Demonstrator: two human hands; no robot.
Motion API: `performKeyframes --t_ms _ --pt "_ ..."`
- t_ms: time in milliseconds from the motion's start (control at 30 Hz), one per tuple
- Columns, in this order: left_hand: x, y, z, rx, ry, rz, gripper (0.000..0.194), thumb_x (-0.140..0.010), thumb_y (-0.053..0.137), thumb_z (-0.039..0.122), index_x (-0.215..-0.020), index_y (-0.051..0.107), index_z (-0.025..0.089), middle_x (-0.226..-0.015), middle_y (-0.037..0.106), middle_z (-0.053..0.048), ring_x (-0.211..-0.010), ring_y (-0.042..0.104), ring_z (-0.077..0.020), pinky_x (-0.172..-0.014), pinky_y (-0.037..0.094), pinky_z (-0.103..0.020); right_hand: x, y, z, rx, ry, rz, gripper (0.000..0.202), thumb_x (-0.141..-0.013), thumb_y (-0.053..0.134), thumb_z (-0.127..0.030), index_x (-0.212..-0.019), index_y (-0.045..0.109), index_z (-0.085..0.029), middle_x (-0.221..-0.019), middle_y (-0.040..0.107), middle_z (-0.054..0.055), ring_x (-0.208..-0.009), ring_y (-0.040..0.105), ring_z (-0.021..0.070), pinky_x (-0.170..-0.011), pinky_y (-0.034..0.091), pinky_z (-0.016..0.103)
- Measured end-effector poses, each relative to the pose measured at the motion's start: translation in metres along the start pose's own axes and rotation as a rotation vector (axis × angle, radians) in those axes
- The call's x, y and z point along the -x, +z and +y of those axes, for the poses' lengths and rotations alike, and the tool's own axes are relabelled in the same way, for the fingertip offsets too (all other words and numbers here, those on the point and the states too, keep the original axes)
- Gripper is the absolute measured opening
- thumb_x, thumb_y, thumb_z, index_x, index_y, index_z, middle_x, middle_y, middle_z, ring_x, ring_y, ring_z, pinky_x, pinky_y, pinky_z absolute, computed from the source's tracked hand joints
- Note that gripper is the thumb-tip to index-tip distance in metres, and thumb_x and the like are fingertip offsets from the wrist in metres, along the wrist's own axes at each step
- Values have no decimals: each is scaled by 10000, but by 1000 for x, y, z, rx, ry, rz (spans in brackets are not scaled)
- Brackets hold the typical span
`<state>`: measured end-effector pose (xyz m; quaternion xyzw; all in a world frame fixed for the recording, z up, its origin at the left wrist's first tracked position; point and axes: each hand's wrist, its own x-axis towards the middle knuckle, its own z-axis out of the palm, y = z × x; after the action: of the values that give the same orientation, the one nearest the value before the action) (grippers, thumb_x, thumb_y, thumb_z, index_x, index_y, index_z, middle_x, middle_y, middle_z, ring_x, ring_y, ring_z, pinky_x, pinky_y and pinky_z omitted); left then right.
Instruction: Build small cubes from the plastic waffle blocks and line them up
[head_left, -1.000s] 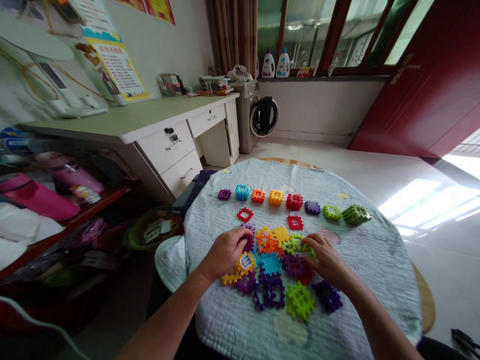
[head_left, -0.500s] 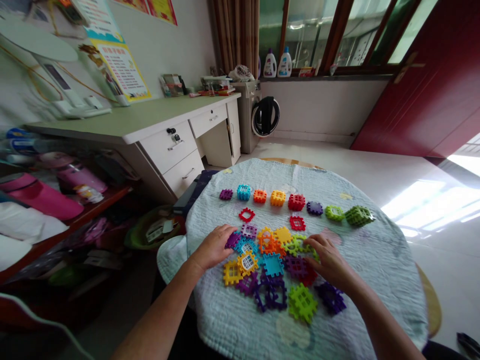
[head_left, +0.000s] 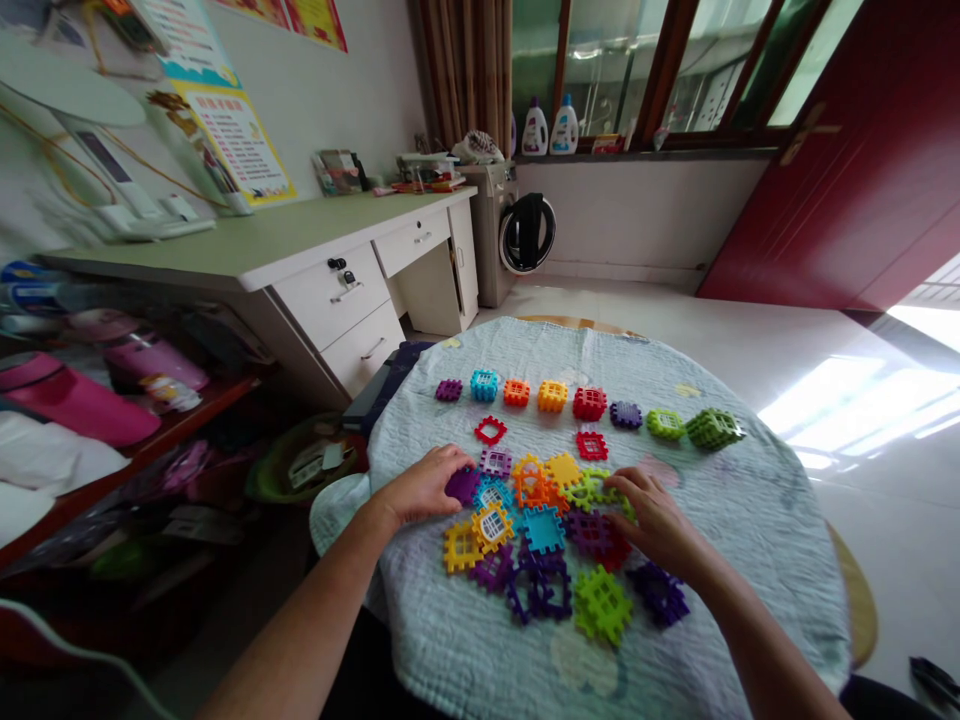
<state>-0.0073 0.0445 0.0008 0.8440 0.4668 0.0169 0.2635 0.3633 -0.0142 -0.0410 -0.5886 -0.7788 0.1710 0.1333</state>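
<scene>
My left hand (head_left: 431,484) pinches a solid purple building tile (head_left: 463,486) at the left edge of a loose pile. Close beside it lie a pale purple window tile (head_left: 495,461) and a blue one (head_left: 495,492). On the pile's right side, my right hand (head_left: 652,510) rests with curved fingers and thumb apart, touching or just over lime green tiles (head_left: 589,490); its fingertips are partly hidden. Between the hands are an orange tile (head_left: 531,482), a plain yellow tile (head_left: 562,470), a light blue tile (head_left: 543,529) and a dark purple tile (head_left: 591,533).
Along the table's far side runs a row of stacked tiles sorted by colour, including a red stack (head_left: 589,403) and a green stack (head_left: 715,428). Two red tiles lie before it, one a frame (head_left: 490,430). A patterned cloth (head_left: 750,560) covers the round table. A desk (head_left: 300,240) stands left.
The purple tile in my left hand has turned, showing more of its flat face. My right hand has hardly moved. The whole view has shifted slightly.
</scene>
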Motion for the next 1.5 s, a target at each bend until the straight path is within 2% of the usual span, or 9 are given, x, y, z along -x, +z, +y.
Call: performKeyframes --t_ms 167,333,400,500,667,1000,1200,1400,1500 --pt "-3 -6 10 -26 15 151 427 -649 721 275 -1054 610 201 -1104 613 -58 -1073 545 -239 -990 419 -362 0 0 -1 -6 -8 11 376 -794 564 -246 -1164 623 -219 -1190 579 109 -1079 520 269 -965 438 451" --pt "-30 -7 23 -111 23 244 462 -656 737 336 -1077 614 189 -1094 628 -75 -1050 570 -251 -968 438 -364 0 2 0 4 -8 32 360 -790 580 -242 -1146 635 -241 -1185 583 100 -1073 531 266 -957 446 440" --pt "-45 -5 29 -158 -12 219 497 -660 737 367 -1103 615 177 -1097 627 -87 -1044 579 -262 -946 452 -364 1 2 0 8 -7 34 365 -791 584 -241 -1152 634 -238 -1184 582 101 -1081 529 267 -958 447 436" --pt "-62 -1 34 -215 -50 104 493 -654 743 359 -1096 630 173 -1106 628 -94 -1052 587 -270 -927 462 -355 1 2 1 0 -13 29 372 -793 584 -232 -1162 628 -242 -1185 579 97 -1088 522 263 -965 441 434" --pt "-75 -2 35 -270 -28 -27 457 -639 745 310 -1069 641 193 -1131 626 -76 -1058 590 -250 -905 463 -321 1 1 1 -20 -17 26 369 -793 581 -226 -1157 634 -239 -1178 579 94 -1081 520 260 -971 436 439" --pt "-80 -6 31 -297 61 -104 336 -600 696 248 -927 661 179 -991 628 -78 -936 595 -239 -818 470 -309 1 0 1 -29 -13 16 373 -797 583 -231 -1167 630 -241 -1185 579 98 -1094 519 265 -976 432 448" --pt "-75 -5 29 -265 19 -20 403 -544 729 307 -917 618 198 -1005 622 -69 -943 593 -251 -811 478 -321 1 1 2 -26 -24 21 379 -790 582 -222 -1164 632 -246 -1190 580 94 -1099 524 263 -982 434 445" --pt "-63 -1 21 -206 1 85 419 -584 695 332 -971 599 206 -1006 621 -51 -874 612 -220 -766 478 -302 1 1 3 -21 -15 15 373 -787 595 -229 -1158 631 -242 -1191 581 92 -1098 525 261 -987 433 436" --pt "-55 -7 10 -155 16 137 421 -600 693 345 -988 605 211 -1008 623 -39 -880 611 -206 -787 476 -293 1 1 2 -15 -17 23 376 -788 591 -224 -1161 631 -248 -1191 582 91 -1095 529 259 -978 438 434"
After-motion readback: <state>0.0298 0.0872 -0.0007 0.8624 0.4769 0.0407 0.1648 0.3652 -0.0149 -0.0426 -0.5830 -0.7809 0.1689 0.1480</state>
